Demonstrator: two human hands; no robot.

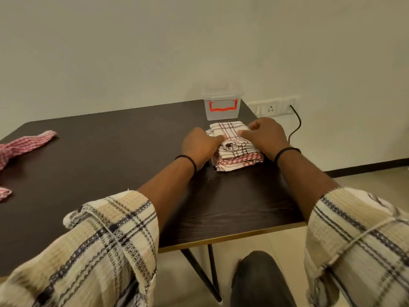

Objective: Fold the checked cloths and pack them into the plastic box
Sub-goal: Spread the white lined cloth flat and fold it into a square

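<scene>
We press both hands on the folded stack of checked cloths [236, 149], left hand [200, 147] curled against its left side, right hand [264, 135] clamped over its right side, the stack held between them. The plastic box [222, 107] stands just beyond our fingertips, straight ahead, slightly nearer the right hand. An unfolded red checked cloth [24, 145] lies far off to our left.

Cream-and-brown checked cloths [234, 138], red-checked cloth [26, 142], dark brown table [110, 156], red-handled clear box [222, 107]
</scene>
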